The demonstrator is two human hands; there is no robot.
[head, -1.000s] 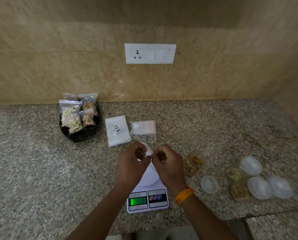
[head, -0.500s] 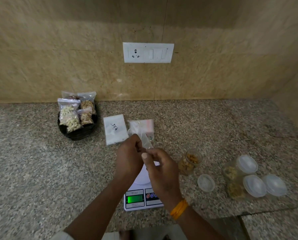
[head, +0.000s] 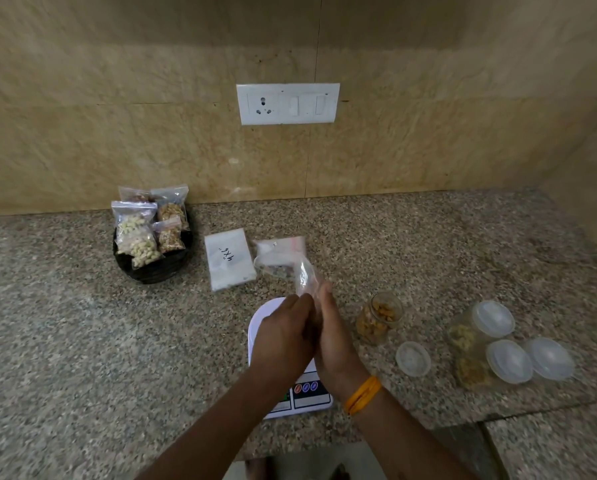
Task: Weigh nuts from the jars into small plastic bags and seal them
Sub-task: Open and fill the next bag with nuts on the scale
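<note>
My left hand (head: 283, 336) and my right hand (head: 331, 327) are pressed together above the white scale (head: 272, 311), with a small clear plastic bag (head: 306, 276) held between them. The bag sticks up beyond my fingertips and looks empty. An open jar of nuts (head: 380, 317) stands right of the scale, its lid (head: 413, 358) lying beside it. Behind the bag lie a packet of small bags (head: 279, 256) and a white packet marked 4x6 (head: 228, 258).
A black basket (head: 151, 268) at the back left holds several filled, sealed bags of nuts. Three lidded jars (head: 491, 344) stand at the right near the counter edge. A socket plate (head: 287, 103) is on the wall.
Both hands turned from pinching the bag's top apart to lying palm to palm around it. The bag now points up and away from me. The view shifted slightly.
</note>
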